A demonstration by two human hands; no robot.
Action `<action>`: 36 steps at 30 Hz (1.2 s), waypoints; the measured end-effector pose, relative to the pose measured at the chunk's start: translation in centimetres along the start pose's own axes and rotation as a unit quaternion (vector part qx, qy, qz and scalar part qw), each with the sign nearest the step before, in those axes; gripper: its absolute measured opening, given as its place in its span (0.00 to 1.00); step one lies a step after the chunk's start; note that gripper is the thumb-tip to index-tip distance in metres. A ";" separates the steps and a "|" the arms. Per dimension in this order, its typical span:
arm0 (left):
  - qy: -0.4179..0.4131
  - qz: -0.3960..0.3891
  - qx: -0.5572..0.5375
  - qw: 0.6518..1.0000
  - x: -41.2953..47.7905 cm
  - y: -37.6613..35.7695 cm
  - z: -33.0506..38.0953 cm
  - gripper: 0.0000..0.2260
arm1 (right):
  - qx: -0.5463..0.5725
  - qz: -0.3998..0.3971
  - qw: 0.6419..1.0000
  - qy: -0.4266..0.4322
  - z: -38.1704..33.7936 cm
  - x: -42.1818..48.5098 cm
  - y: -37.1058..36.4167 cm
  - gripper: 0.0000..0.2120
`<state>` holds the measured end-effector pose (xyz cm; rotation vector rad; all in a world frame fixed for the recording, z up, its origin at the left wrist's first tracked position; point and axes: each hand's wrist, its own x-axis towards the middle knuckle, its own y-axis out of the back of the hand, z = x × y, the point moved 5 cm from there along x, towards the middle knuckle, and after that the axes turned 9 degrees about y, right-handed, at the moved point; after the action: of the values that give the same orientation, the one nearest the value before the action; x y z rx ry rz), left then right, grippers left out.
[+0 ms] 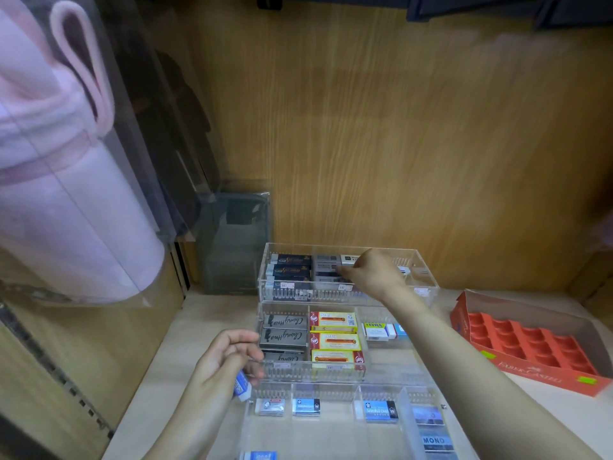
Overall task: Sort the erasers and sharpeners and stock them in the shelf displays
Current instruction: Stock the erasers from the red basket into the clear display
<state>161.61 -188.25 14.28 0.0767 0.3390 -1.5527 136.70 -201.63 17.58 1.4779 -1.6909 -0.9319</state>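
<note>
Rightward, carton (539, 377), left hand (225, 356) gripping eraser (241, 386), right hand (374, 273) perhaps pinching

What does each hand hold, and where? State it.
Left hand grips a blue-and-white eraser by its upper end. Right hand reaches into the back tray; hold unclear.

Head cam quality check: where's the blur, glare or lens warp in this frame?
Head view: light is soft and even, with no hard shadows. The wide-angle lens bows the shelf edges toward the corners. The clear acrylic panel at left hazes the pink pouch behind it. The right hand and the left hand, with its blue-and-white eraser, look slightly smeared. The MONO eraser label stays legible.
</note>
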 end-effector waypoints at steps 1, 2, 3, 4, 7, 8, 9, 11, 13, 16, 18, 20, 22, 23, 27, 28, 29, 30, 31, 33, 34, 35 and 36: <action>-0.001 0.001 -0.002 1.000 0.0 0.1 0.0 0.15 | 0.002 -0.007 1.000 -0.013 0.1 -0.2 0.2 0.25; -0.002 0.001 -0.002 1.000 0.0 0.1 0.1 0.15 | 0.002 -0.021 1.000 -0.020 0.2 -0.3 0.2 0.25; -0.003 0.002 -0.001 1.000 0.0 0.1 0.1 0.15 | 0.007 -0.043 0.999 -0.025 0.4 -0.2 0.0 0.23; -0.003 0.001 0.001 1.000 -0.1 0.1 0.2 0.15 | 0.018 -0.064 0.997 -0.027 0.4 -0.2 -0.2 0.21; -0.002 -0.001 0.004 1.000 -0.2 -0.1 0.3 0.15 | 0.066 -0.086 0.993 -0.044 0.1 0.1 -0.8 0.21; -0.002 -0.003 0.005 1.000 -0.2 -0.2 0.3 0.15 | 0.069 -0.075 0.994 -0.051 0.0 0.1 -1.0 0.21; 0.000 -0.004 0.005 1.000 -0.3 -0.2 0.3 0.15 | 0.063 -0.055 0.995 -0.059 -0.2 0.1 -1.1 0.19; 0.002 -0.003 0.005 1.000 -0.3 -0.3 0.4 0.15 | 0.027 0.007 0.997 -0.075 -0.6 -0.5 -0.9 0.16; 0.004 -0.002 0.003 1.000 -0.3 -0.4 0.4 0.15 | -0.015 0.065 0.994 -0.081 -1.1 -1.3 -0.7 0.15; 0.003 -0.001 0.003 1.000 -0.3 -0.5 0.5 0.15 | -0.043 0.110 0.991 -0.067 -1.2 -1.8 -0.7 0.18; 0.002 -0.001 0.002 1.000 -0.3 -0.6 0.6 0.15 | -0.047 0.104 0.993 -0.038 -1.1 -1.8 -0.8 0.21; 0.001 -0.002 0.001 1.000 -0.3 -0.6 0.6 0.15 | -0.040 0.071 0.997 -0.008 -1.0 -1.8 -0.5 0.23; 0.000 -0.002 0.002 1.000 -0.3 -0.6 0.6 0.15 | -0.001 0.005 1.000 0.007 -0.9 -1.8 -0.1 0.23; 0.000 -0.002 0.002 1.000 -0.3 -0.6 0.6 0.15 | 0.032 -0.032 0.999 0.007 -0.8 -1.7 0.0 0.23; -0.002 -0.003 0.002 1.000 -0.3 -0.7 0.6 0.15 | 0.103 -0.133 0.986 -0.008 -1.3 -1.1 0.8 0.17; -0.002 -0.003 0.002 1.000 -0.3 -0.7 0.6 0.15 | 0.098 -0.152 0.983 -0.023 -1.4 -1.0 0.8 0.17; -0.003 -0.003 0.000 1.000 -0.2 -0.7 0.6 0.15 | 0.085 -0.166 0.982 -0.035 -1.6 -0.9 0.9 0.18; -0.003 -0.003 -0.001 1.000 -0.2 -0.7 0.7 0.15 | 0.069 -0.173 0.981 -0.048 -1.7 -0.8 1.0 0.18; -0.003 -0.003 -0.002 1.000 -0.2 -0.7 0.7 0.15 | 0.055 -0.171 0.982 -0.062 -1.7 -0.7 1.1 0.22; -0.004 -0.004 -0.002 1.000 -0.1 -0.7 0.6 0.15 | 0.047 -0.150 0.984 -0.082 -1.7 -0.5 1.0 0.28; -0.004 -0.004 -0.002 1.000 -0.1 -0.7 0.6 0.15 | 0.052 -0.140 0.985 -0.091 -1.5 -0.5 1.0 0.29; -0.005 -0.004 -0.002 1.000 0.0 -0.7 0.6 0.15 | 0.067 -0.135 0.984 -0.097 -1.4 -0.4 0.9 0.28; -0.005 -0.005 -0.001 1.000 0.0 -0.7 0.6 0.15 | 0.094 -0.130 0.982 -0.102 -1.2 -0.3 0.7 0.23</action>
<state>161.04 -188.39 14.92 0.0645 0.3338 -1.5626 137.46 -201.35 18.80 1.8145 -1.7994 -1.1189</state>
